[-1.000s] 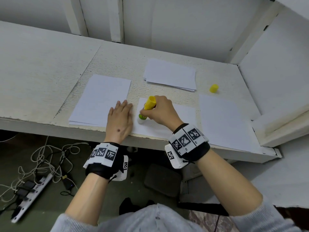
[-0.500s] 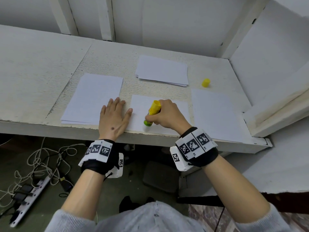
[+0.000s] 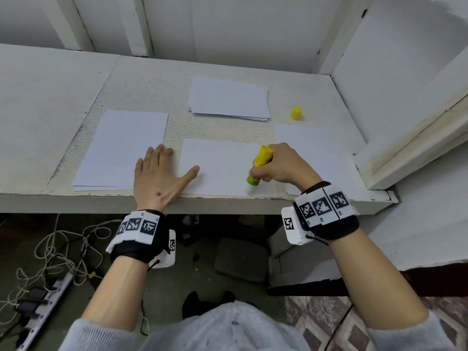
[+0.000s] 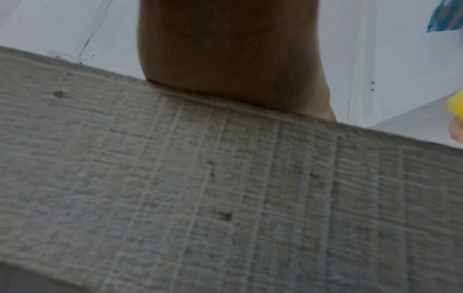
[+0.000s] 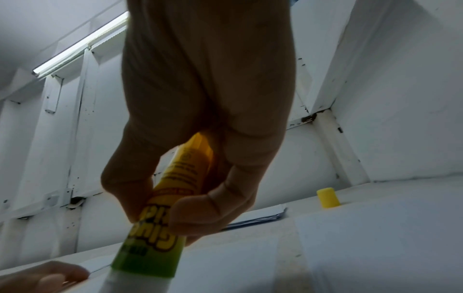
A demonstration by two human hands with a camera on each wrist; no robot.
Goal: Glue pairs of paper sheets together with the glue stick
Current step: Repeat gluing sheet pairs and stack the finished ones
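Note:
A white sheet (image 3: 222,165) lies at the table's front edge, between my hands. My right hand (image 3: 281,165) grips a yellow and green glue stick (image 3: 259,165) and holds it tilted, its white tip down on the sheet's near right corner. From below, the right wrist view shows the glue stick (image 5: 172,200) pinched by thumb and fingers. My left hand (image 3: 158,176) lies flat, fingers straight, its thumb on the sheet's left edge. The left wrist view shows only the palm (image 4: 230,49) on the table's rough front edge (image 4: 225,188).
The yellow cap (image 3: 296,113) stands at the back right. A stack of sheets (image 3: 229,98) lies at the back centre, another sheet pile (image 3: 124,148) at the left, and a sheet (image 3: 314,145) on the right. White walls close in the back and right. Cables lie on the floor.
My right hand has dragged the glue stick rightward across the sheet, from near its left side to its right corner. My left hand has stayed flat, thumb now spread onto the sheet.

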